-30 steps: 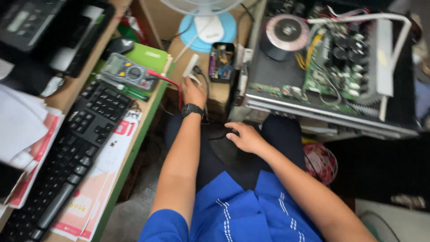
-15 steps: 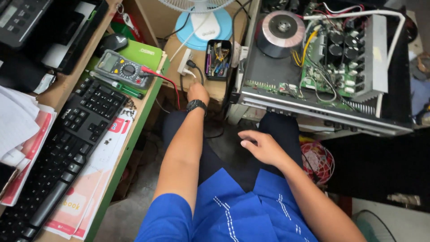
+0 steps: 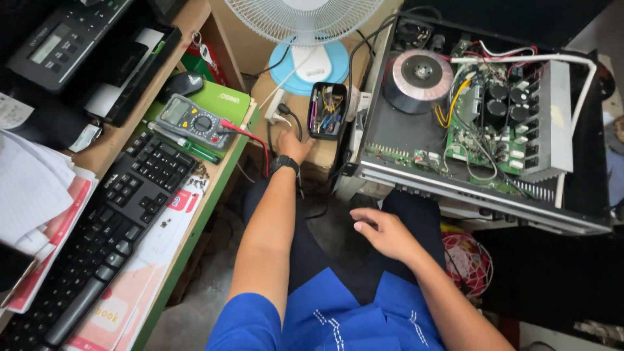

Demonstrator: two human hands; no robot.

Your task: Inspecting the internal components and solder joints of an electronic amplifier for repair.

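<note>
The left hand (image 3: 292, 144) reached forward to the white power strip (image 3: 278, 110) on the cardboard box (image 3: 318, 153), fingers curled at its black cable; whether it gripped, I cannot tell. The right hand (image 3: 383, 233) rested loose and empty over the lap. An opened amplifier (image 3: 481, 123) sat beside, a multimeter (image 3: 194, 120) near the table's (image 3: 214, 188) right edge.

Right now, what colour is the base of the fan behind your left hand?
Light blue: the fan base shows best in the head view, just beyond the left hand.
</note>
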